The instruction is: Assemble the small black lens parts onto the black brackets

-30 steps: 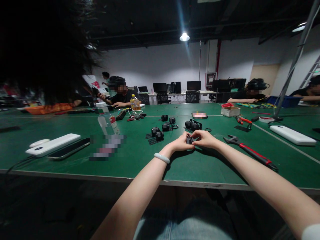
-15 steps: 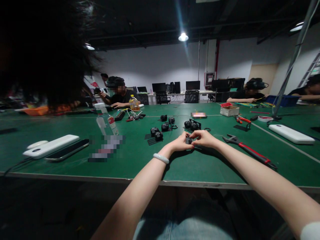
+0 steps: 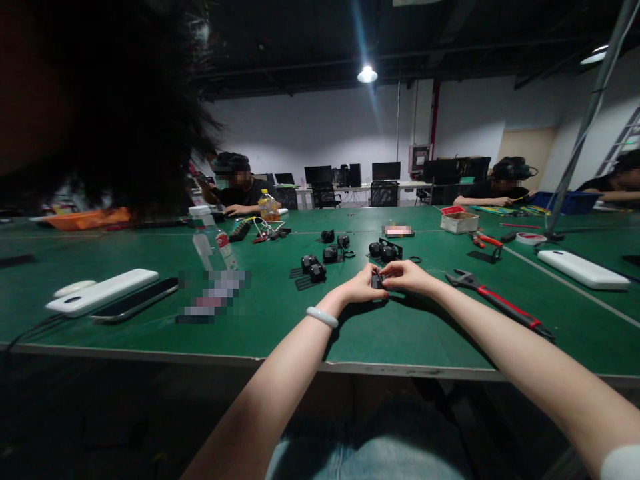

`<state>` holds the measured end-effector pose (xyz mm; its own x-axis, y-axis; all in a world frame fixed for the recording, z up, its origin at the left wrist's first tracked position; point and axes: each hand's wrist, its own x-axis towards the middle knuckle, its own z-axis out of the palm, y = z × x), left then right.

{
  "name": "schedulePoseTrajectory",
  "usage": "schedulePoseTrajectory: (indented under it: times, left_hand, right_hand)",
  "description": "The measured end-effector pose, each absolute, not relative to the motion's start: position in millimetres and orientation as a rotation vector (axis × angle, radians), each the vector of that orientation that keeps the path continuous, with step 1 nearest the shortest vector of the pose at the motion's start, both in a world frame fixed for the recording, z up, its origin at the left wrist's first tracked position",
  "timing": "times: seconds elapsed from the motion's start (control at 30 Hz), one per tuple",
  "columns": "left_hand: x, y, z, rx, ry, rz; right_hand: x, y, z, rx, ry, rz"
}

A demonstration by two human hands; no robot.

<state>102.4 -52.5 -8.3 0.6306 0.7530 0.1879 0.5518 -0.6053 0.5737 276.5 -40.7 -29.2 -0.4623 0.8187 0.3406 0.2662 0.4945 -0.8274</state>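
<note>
A small black part [image 3: 377, 281] is held between my two hands, low over the green table [image 3: 280, 320]; its kind is largely hidden by my fingers. My left hand [image 3: 359, 285], with a pale bangle [image 3: 323, 317] on the wrist, is closed on its left side. From the right, my right hand [image 3: 407, 277] pinches the same part with thumb and fingers. Just beyond my hands lie black parts with round knobs [image 3: 385, 251]. More of these black parts [image 3: 314, 268] rest on flat slotted plates to the left, and a black ring [image 3: 415, 259] lies to the right.
An adjustable wrench [image 3: 500, 303] with red-black handle lies right of my arm. Orange-handled pliers [image 3: 487, 240] and a small box [image 3: 459, 222] are farther back. Left stand a clear bottle [image 3: 213, 243], a phone [image 3: 137, 300] and a white power bank [image 3: 105, 291]. Several people sit around.
My hands stay in nearly the same place on the small black part. At the far left, the dark-haired head of a person has shifted right and covers more of the view.
</note>
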Motion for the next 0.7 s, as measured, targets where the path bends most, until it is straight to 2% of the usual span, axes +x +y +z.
schedulePoseTrajectory:
  times: [0.7]
  left_hand:
    - [104.5,-56.7,-4.2,2.345,1.016,0.575]
  right_hand:
    - [276.2,-40.8,-31.7,-0.9,-1.949,1.012]
